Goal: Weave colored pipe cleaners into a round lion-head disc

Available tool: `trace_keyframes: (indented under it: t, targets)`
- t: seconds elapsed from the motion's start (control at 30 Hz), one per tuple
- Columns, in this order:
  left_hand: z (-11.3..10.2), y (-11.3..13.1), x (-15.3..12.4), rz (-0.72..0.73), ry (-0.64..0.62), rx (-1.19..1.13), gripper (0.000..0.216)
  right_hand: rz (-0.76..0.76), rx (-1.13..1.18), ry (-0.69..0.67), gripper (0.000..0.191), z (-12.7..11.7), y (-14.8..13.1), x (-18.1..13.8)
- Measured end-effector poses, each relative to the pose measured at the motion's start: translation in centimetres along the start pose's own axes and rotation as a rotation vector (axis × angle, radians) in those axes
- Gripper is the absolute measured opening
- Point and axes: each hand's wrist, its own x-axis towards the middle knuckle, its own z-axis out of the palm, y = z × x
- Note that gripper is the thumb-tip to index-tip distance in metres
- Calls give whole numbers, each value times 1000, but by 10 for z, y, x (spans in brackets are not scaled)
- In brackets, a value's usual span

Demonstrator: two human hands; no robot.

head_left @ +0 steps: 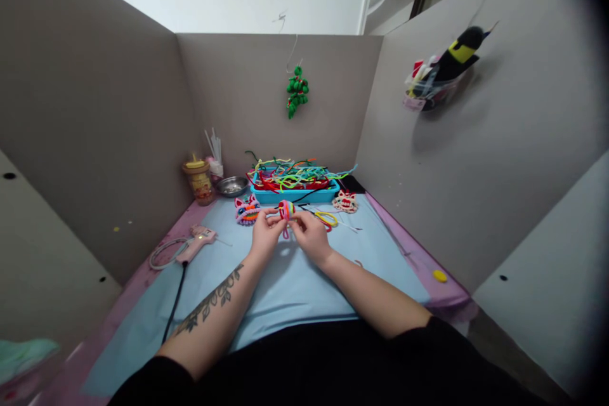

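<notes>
Over the light blue mat [295, 279], my left hand [264, 231] and my right hand [310, 233] meet, both pinching a small multicoloured pipe-cleaner piece [286, 210] held between their fingertips. A pink strand hangs from it. Just behind it stands a blue tray [295, 193] heaped with loose coloured pipe cleaners [295, 174]. A finished pipe-cleaner figure [246, 210] lies to the left of my hands, and another one [345, 202] to the right. Yellow and red pipe-cleaner loops [327, 219] lie beside my right hand.
A pink glue gun [196, 242] with its black cord lies at the left on the pink cloth. A metal bowl [231, 186] and a jar [198, 181] stand at the back left. Grey partition walls enclose the desk; a green ornament [297, 90] hangs on the back wall.
</notes>
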Motion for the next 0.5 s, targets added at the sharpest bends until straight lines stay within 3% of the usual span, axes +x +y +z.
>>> trace_keyframes:
  t: [0.27,0.5]
  targets:
    - [6,-2,-5,26,-86,105,38,-129,-123,27,18,-7,10,7]
    - [7,-3,-8,-10,-198,141,23,-79,-115,156,19,-14,15,17]
